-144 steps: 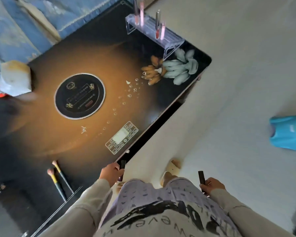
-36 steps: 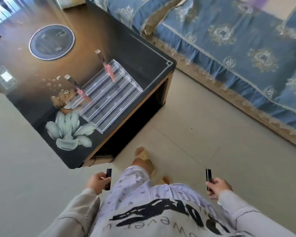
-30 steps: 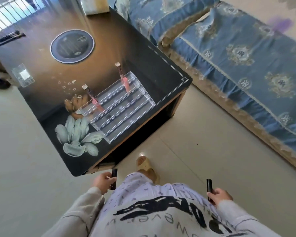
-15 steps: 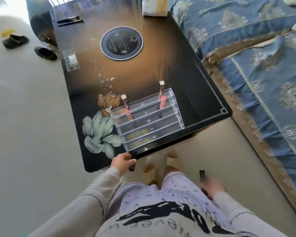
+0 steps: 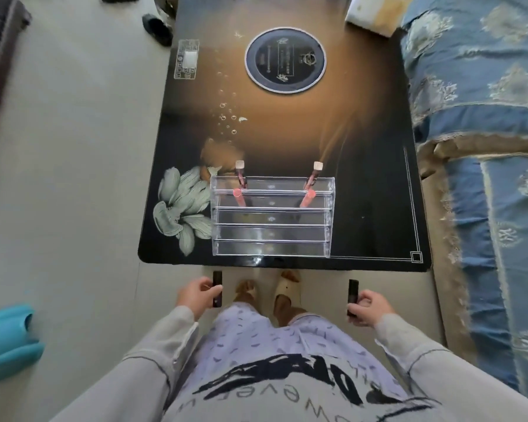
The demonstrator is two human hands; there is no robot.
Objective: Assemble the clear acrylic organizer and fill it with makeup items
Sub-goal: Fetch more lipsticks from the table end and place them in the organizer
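Note:
The clear acrylic organizer (image 5: 272, 233), a stepped rack with several tiers, stands at the near edge of the dark glass table (image 5: 378, 208). Two pink lip gloss tubes lean in its back rows, one on the left (image 5: 240, 185) and one on the right (image 5: 311, 188). My left hand (image 5: 197, 295) grips a black lipstick tube (image 5: 217, 288) upright, just below the table's near edge. My right hand (image 5: 367, 306) holds a second black lipstick tube (image 5: 352, 297) the same way. Both hands hang over the floor, apart from the organizer.
A blue patterned sofa (image 5: 485, 147) runs along the table's right side. A round black disc (image 5: 285, 60) and a control panel (image 5: 187, 59) are set in the tabletop. A box (image 5: 372, 13) sits at the far right corner. A teal object (image 5: 6, 339) lies on the floor at left.
I have walked around the table's corner and now face the organizer squarely from its front. Both hands still hold their black tubes, carried low in front of my body.

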